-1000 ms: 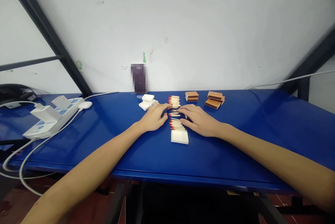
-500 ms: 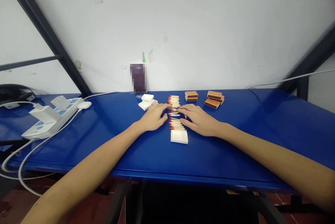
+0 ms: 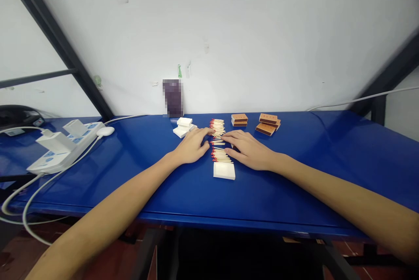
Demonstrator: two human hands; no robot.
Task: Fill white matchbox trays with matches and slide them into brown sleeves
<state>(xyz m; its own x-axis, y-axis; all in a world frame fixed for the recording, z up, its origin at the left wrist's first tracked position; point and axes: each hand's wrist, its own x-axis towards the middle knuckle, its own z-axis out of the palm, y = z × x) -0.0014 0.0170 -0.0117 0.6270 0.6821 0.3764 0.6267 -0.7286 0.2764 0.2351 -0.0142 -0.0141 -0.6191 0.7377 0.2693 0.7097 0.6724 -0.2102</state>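
A row of red-headed matches (image 3: 217, 124) lies across the blue table, sticks pointing left to right, with a small gap before the nearer matches (image 3: 221, 155). My left hand (image 3: 192, 146) rests at the red-head side, fingers stretched and thumb apart, its fingertips at the far group. From the other side, my right hand (image 3: 248, 151) reaches the bare stick ends, fingers extended and thumb spread. Just below the row sits a white matchbox tray (image 3: 224, 171). Something small beneath my right hand is mostly hidden.
White matchbox trays (image 3: 184, 128) are piled behind my left hand. Brown matchbox sleeves (image 3: 239, 117) and more matchboxes (image 3: 268, 124) stand at the back right. A power strip (image 3: 67, 147) with plugs and cables occupies the left side. A blurred purple object (image 3: 173, 99) leans against the wall.
My left fingertips have shifted very slightly at the far matches. Otherwise the hands, matches and boxes look the same.
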